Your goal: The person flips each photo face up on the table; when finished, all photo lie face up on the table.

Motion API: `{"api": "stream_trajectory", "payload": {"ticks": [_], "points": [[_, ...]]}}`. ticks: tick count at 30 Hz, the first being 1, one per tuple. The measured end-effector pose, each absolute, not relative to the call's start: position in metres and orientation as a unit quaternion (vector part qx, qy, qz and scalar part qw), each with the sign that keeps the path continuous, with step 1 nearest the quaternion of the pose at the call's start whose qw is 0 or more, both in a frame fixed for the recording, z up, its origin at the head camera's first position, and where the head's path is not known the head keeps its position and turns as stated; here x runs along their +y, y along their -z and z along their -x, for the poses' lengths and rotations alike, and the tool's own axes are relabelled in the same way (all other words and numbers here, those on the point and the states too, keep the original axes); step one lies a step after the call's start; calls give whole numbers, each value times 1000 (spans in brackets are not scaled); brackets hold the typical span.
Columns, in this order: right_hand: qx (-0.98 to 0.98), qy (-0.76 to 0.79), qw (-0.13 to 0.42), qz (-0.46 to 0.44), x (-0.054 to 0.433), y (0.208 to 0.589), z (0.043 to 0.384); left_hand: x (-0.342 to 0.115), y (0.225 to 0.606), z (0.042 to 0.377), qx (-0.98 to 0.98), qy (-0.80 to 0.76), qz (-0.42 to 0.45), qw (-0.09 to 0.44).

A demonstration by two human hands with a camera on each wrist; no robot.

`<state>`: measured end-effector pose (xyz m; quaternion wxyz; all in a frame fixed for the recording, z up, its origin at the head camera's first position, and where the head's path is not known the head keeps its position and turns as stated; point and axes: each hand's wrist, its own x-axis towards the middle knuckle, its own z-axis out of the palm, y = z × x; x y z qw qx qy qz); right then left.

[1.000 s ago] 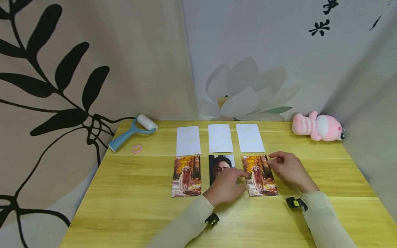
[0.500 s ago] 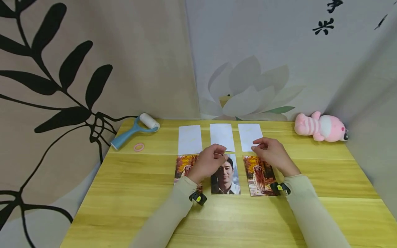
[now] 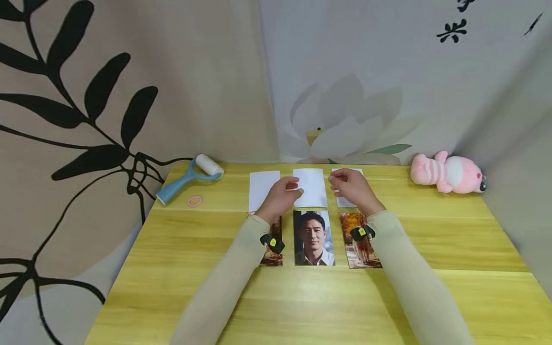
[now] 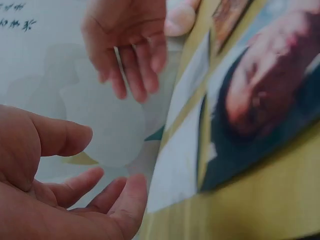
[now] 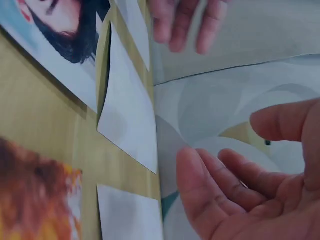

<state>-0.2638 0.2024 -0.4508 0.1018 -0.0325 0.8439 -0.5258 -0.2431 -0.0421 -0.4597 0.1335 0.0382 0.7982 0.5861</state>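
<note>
We find left hand (image 3: 280, 197) and right hand (image 3: 354, 189) relaxed and unclenched, flanking the middle white card (image 3: 311, 188) of the far 3

Left autumn photo (image 3: 271, 261): mostly behind your left sleeve (image 3: 220, 287) and left wrist camera (image 3: 272, 243).
Right autumn photo (image 3: 364, 254): your right wrist camera (image 3: 362, 233) covers its middle; blurred in the right wrist view.
Right white card (image 3: 345, 202): largely behind your right hand (image 3: 355, 189).
Portrait photo (image 3: 314, 238): cut off in both your wrist views.
Left hand (image 3: 278, 199): only your blurred fingers enter the right wrist view.
Upper calligraphy character (image 3: 465, 5): cropped by your head view's top edge.
</note>
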Motion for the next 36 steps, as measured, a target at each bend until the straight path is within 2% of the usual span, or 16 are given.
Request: {"api": "stream_trajectory", "payload": {"ticks": [10,15,21,27,36], "points": [[796,590,136,-16,182,465,290,-29,466,273,776,-615,13,141],[800,579,153,-32,175,470,292,-28,474,276,778,-604,34,170],[802,576,153,-43,176,469,292,-26,475,275,774,-612,47,154],[786,595,159,-55,176,467,293,-29,474,276,750,-637,60,170],[778,605,159,-62,176,470,294,-33,480,283,682,-709,76,162]]}}
